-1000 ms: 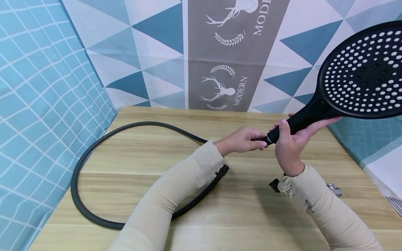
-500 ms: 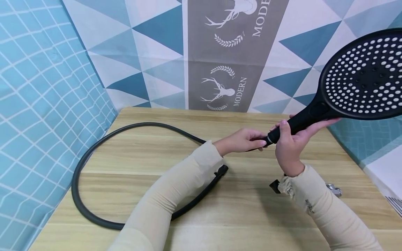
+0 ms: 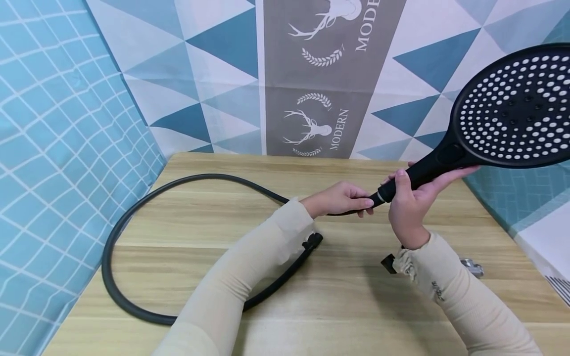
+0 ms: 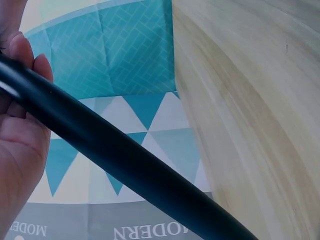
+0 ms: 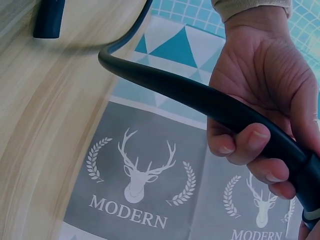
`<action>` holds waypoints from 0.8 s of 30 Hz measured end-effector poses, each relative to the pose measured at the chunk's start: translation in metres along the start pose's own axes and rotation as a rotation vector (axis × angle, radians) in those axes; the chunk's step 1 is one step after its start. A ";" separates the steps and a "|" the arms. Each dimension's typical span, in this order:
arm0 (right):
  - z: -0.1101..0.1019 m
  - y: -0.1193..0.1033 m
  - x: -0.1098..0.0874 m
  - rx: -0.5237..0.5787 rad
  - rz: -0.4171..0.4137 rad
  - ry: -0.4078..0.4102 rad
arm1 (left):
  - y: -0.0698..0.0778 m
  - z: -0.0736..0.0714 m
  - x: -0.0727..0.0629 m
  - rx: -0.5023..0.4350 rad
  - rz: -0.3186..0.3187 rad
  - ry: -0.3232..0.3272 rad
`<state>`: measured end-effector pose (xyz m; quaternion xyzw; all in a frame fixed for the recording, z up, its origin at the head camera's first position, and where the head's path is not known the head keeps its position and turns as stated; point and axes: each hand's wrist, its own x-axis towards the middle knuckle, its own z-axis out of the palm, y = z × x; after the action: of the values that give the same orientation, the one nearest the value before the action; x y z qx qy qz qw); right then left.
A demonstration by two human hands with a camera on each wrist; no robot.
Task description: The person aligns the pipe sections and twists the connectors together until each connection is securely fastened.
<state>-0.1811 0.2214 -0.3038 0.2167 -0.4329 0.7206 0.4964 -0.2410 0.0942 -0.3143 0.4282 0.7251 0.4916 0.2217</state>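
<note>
A large round black shower head (image 3: 512, 109) with white nozzles is held up at the right of the head view. My right hand (image 3: 411, 207) grips its handle (image 3: 429, 170), thumb in front. At the handle's lower end sits the black hose's end fitting (image 3: 377, 199), with a light ring at the joint. My left hand (image 3: 340, 199) curls its fingers and thumb round the black hose (image 5: 170, 82) just below that fitting. From there the hose loops left over the table. Its other end (image 3: 315, 241) lies beside my left sleeve.
A silver metal fitting (image 3: 473, 268) lies partly behind my right sleeve. A small black piece (image 3: 389, 263) shows at that cuff. The wooden table (image 3: 347, 306) meets a blue tiled-pattern wall (image 3: 49, 163) on the left and a patterned wall (image 3: 307, 118) behind.
My left hand has slid slightly left along the hose, so more of the end fitting shows. The shower head has dipped a little. The looped hose looks almost the same.
</note>
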 end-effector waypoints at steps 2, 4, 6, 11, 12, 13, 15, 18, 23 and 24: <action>0.000 0.000 0.000 -0.002 -0.001 0.009 | 0.000 0.000 0.000 0.041 0.008 0.017; 0.000 0.001 0.000 -0.010 -0.003 0.015 | 0.000 0.001 0.001 0.077 0.028 0.032; -0.001 0.001 0.000 -0.030 -0.005 0.014 | -0.001 0.001 0.001 0.121 0.046 0.052; -0.002 0.001 0.001 -0.061 -0.011 0.009 | 0.000 0.004 -0.001 0.243 0.105 0.120; -0.002 0.001 0.002 -0.064 -0.013 0.011 | 0.000 0.005 -0.001 0.272 0.126 0.131; -0.002 0.001 0.002 -0.074 -0.018 0.012 | 0.000 0.005 -0.001 0.304 0.149 0.141; -0.003 0.002 0.003 -0.083 -0.023 0.013 | 0.001 0.007 -0.002 0.352 0.188 0.150; -0.004 0.002 0.003 -0.044 -0.014 0.010 | 0.000 0.007 -0.003 0.340 0.203 0.135; -0.004 0.003 0.002 -0.037 0.013 0.027 | -0.005 0.005 -0.003 0.215 0.134 0.112; -0.004 0.003 0.002 -0.042 0.016 0.031 | -0.006 0.005 -0.003 0.201 0.122 0.108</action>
<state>-0.1841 0.2257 -0.3054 0.1915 -0.4419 0.7186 0.5017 -0.2381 0.0936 -0.3217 0.4644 0.7543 0.4513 0.1081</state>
